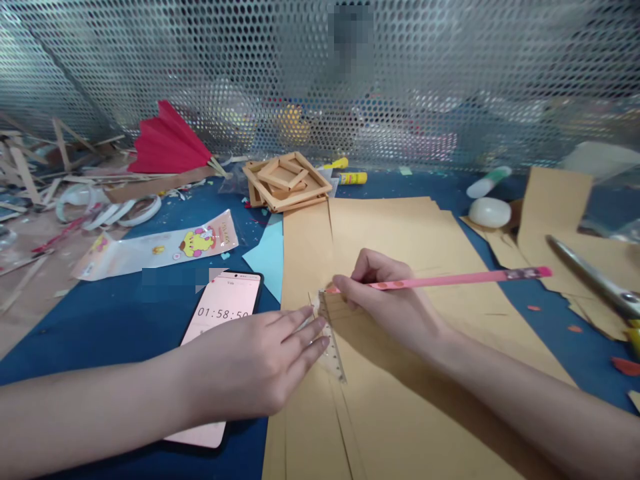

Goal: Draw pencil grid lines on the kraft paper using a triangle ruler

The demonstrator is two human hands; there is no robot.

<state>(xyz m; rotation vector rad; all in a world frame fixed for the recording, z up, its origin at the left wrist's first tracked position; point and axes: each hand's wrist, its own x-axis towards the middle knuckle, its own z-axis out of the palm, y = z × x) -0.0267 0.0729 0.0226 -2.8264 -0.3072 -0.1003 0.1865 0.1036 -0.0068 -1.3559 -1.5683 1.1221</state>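
Note:
My left hand [280, 353] lies over a clear plastic ruler [334, 357], its outstretched fingers pressing the ruler onto a tan sheet of card [400, 400]. Part of the ruler is hidden beneath those fingers. A pink pencil [440, 280] is pinched in my right hand [385, 280], tip down at the ruler's far end, with the shaft slanting off to the right. Faint straight lines show on the card. Under my left wrist, a phone [220, 293] with a running timer is partly covered.
Small wooden frames [287, 180] are stacked behind the card, near a glue stick [353, 178]. Scissors [595, 273] and card offcuts [555, 207] lie at right. Leftward are a plastic sleeve [165, 250], tape rolls [140, 210] and a red paper fan [167, 143]. A perforated metal panel [250, 67] stands behind.

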